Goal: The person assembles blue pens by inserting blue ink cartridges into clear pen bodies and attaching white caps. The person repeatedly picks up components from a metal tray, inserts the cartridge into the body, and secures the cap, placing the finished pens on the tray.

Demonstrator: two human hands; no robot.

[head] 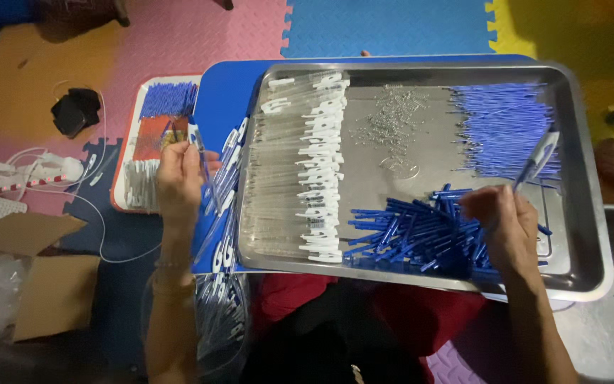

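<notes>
A clear-barrelled pen (540, 158) with a blue tip sits right of centre in the frame, pinched in the fingers of the right hand (500, 220), which hovers over a heap of short blue caps (421, 231) at the lower middle of the steel tray (583, 178). The pen looks light, stiff and smooth, so it is likely slippery; a pinch at mid-barrel seems the surest hold. At left of centre the left hand (179, 174) is closed around another slim clear pen (197, 142), held upright. Rows of clear barrels (286, 178) with white clips fill the tray's left part, tiny metal springs (392, 117) lie at upper middle, and blue refills (499, 128) lie at upper right.
</notes>
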